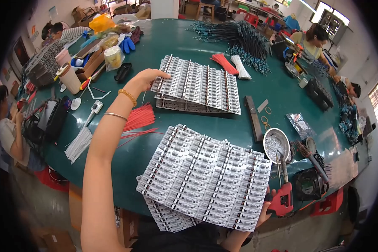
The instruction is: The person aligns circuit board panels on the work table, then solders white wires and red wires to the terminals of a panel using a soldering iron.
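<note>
Green tabletop [172, 40] spreads widely, with workers seated around its borders. On it, the left hand [150, 79] pinches the left edge of the far panel [201, 86], whose near-left side stands slightly apart from the panel below. The right hand [264, 213] seems to grip the lower right edge of the near panel [206, 178], close to the wearer's body; its fingers are partly hidden. Both panels carry dense rows of small components. I judge them light and rather stiff, but fragile along the joints, so it is better to hold them by the borders and support from below. Just beside the right hand, the red-handled tool [282, 201] could obstruct, as could the metal bowl [266, 137]. Red wires [142, 116] lie close to the left forearm, white wires [79, 145] farther left.
</note>
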Demonstrator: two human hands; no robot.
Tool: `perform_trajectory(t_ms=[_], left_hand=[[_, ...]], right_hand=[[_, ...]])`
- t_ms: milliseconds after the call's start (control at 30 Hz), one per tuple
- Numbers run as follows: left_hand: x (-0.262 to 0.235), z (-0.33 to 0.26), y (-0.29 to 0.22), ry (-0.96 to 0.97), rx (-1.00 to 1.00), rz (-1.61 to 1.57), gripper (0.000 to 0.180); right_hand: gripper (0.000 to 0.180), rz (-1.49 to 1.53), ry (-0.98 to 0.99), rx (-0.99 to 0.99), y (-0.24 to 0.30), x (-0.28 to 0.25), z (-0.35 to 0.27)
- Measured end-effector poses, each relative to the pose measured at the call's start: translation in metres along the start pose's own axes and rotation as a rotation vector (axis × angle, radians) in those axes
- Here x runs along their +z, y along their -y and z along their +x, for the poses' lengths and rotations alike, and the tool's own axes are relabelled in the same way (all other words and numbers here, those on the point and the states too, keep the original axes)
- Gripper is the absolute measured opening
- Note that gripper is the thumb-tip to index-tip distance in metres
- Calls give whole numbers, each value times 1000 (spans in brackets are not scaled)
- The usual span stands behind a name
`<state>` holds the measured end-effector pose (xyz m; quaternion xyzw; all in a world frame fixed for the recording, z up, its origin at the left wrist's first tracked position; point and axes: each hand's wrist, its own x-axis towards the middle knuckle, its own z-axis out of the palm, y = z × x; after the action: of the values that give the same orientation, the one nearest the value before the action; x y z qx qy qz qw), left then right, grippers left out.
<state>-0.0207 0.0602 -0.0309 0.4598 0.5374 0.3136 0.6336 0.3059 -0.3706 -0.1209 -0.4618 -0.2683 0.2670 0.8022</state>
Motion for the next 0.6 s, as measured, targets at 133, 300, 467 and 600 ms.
perform_trajectory(t_ms=[133,300,467,600], left_hand=[[9,-7,-3,53,32,-61,24],[40,-21,-33,32,196,-211,16],[60,-32,-67,22,245,-211,18],[66,-50,-91,33,386,-349,17]], right_hand=[[50,-21,19,13,0,-2,0],[50,26,2,8,-1,1,-3],[51,62,-55,27,0,8,-5],[55,32,-49,16,4,10,-4]])
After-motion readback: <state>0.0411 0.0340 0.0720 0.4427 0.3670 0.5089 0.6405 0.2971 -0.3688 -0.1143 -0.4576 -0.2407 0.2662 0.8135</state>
